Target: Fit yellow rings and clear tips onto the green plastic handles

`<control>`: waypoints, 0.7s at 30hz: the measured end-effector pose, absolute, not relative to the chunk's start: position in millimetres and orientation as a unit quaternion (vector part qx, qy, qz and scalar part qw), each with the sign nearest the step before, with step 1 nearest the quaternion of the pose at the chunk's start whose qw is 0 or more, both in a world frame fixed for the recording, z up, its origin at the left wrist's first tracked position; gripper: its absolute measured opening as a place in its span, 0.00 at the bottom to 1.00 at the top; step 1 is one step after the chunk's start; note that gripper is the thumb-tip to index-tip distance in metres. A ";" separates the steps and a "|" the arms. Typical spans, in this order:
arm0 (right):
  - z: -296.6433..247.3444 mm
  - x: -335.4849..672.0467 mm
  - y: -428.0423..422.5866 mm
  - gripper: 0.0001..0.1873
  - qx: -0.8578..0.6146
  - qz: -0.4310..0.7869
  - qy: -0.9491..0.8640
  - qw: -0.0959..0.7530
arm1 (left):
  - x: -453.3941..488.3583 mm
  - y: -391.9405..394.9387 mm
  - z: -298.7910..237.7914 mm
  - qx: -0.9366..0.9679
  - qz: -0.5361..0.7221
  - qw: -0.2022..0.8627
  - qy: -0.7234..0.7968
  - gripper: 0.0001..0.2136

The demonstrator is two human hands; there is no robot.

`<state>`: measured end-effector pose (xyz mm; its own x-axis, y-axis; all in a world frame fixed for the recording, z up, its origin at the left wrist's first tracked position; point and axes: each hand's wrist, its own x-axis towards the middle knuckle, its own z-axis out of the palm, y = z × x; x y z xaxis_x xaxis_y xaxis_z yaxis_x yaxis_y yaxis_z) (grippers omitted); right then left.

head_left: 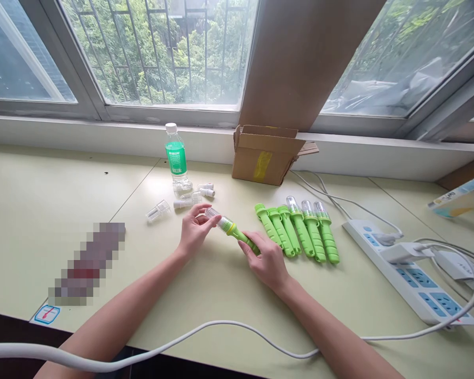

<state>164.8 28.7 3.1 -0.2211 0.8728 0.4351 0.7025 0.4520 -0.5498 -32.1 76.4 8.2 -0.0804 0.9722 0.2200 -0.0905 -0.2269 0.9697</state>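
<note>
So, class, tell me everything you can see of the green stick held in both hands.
The green stick looks plastic, with a ridged handle, a yellow ring and a clear cap over its end. It slants, cap toward the upper left, left of six similar sticks. The left hand pinches the cap; the right hand grips the handle, partly hiding it. Whether the cap is fully seated is unclear.
</note>
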 end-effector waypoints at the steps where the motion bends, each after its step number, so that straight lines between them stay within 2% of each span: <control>1: 2.4 164.9 29.3 0.13 -0.509 0.119 -0.771 0.363 | -32.0 76.4 7.9 0.507 0.594 0.452 0.431 0.21; 5: -2.2 166.2 32.1 0.19 -0.512 0.121 -0.764 0.374 | -31.5 76.9 6.7 0.500 0.587 0.475 0.424 0.22; 11: -3.7 166.3 32.0 0.10 -0.508 0.136 -0.769 0.364 | -31.7 77.5 7.0 0.504 0.583 0.482 0.416 0.20; 21: 3.4 165.9 30.1 0.14 -0.509 0.126 -0.790 0.319 | -30.7 78.0 6.7 0.508 0.593 0.483 0.397 0.19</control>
<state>165.9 30.1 3.4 -0.2786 0.8841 0.3752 0.7231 0.4502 -0.5239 -30.7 78.0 6.7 -0.0173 0.9754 0.2196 -0.1686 -0.2194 0.9610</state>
